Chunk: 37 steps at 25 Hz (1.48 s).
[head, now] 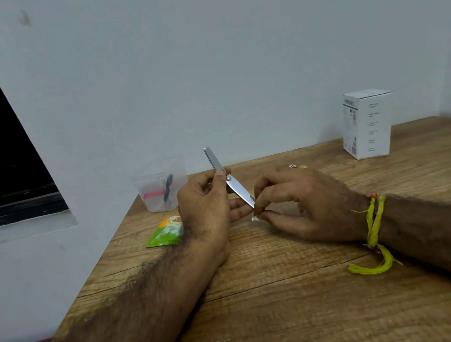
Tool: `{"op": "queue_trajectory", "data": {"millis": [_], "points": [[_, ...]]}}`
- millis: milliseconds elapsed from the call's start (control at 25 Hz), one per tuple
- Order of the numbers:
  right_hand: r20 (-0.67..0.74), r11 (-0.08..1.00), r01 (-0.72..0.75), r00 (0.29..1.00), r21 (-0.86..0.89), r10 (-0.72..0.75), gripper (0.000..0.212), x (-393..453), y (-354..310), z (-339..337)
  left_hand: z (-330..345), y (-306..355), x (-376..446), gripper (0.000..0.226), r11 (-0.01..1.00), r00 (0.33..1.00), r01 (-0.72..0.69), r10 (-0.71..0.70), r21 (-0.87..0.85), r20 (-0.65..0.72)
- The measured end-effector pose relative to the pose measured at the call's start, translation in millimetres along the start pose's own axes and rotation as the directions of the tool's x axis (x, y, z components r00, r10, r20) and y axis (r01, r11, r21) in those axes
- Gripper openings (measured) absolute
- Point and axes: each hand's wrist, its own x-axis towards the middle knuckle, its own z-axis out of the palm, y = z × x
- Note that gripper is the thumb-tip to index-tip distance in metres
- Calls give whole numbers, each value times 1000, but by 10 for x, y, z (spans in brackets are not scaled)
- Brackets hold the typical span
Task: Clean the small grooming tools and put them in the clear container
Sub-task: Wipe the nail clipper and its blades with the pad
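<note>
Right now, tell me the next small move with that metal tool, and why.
Probably draw the small white wad pinched in the right hand along the blade of the metal tool. The left hand holds the tool tilted at its middle, and the wad sits just at its lower tip, so wiping seems barely begun. The clear container waits behind, already holding a dark and a pink item.

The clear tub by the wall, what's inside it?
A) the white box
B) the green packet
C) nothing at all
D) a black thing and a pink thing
D: the clear tub shows a dark tool and a pink one through its wall, while the green packet and white box sit out on the table.
</note>
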Motion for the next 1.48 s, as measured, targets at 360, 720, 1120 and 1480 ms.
{"op": "queue_trajectory", "data": {"millis": [360,720,1120,1480], "points": [[33,991,-26,999,129,22,8,22,7,-13,-16,7,36,20,1000,999,-8,7,-30,-33],[-3,945,-166,985,283,174,8,12,16,-45,-5,19,-10,26,999,992,-26,21,36,128],[-92,995,-25,996,-99,15,12,37,-4,-2,-11,18,-48,22,997,982,-66,60,27,178],[-198,999,-43,979,29,48,5,36,26,-20,-15,7,11,23,998,992,-51,46,40,121]]}}
